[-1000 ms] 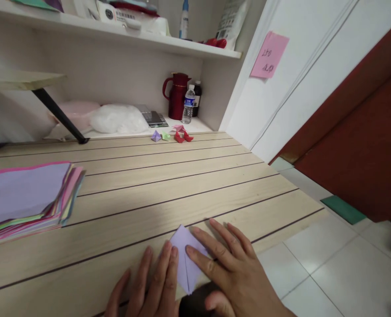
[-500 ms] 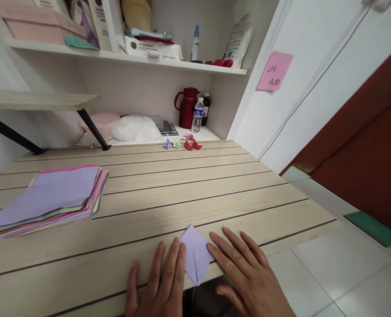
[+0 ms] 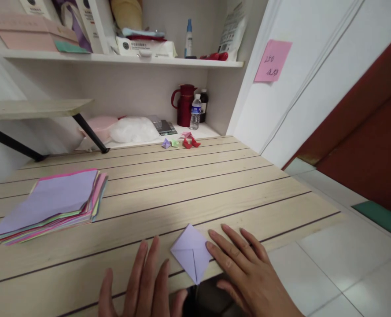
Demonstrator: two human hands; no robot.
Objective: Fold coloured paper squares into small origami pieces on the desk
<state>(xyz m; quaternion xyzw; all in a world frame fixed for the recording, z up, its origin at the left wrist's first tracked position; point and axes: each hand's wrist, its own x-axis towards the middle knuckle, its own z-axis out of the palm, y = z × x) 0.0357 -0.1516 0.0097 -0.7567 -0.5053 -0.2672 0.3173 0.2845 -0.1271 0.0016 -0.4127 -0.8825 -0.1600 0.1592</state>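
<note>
Folded lilac paper (image 3: 192, 255) lies on the table (image 3: 248, 189), near tip at the front edge. The right hand (image 3: 253, 273), spread, gripping nothing, touches its right corner; the left hand (image 3: 145, 299), loosely spread, empty, is apart. A careless nudge could push it off.

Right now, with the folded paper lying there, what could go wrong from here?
The near tip of the folded paper reaches the edge of the table, so a nudge might tip or slide it off.

The left hand is off the paper and the right hand is only at its right corner, so it could shift.

A dark line shows between its flaps; they might lift.
</note>
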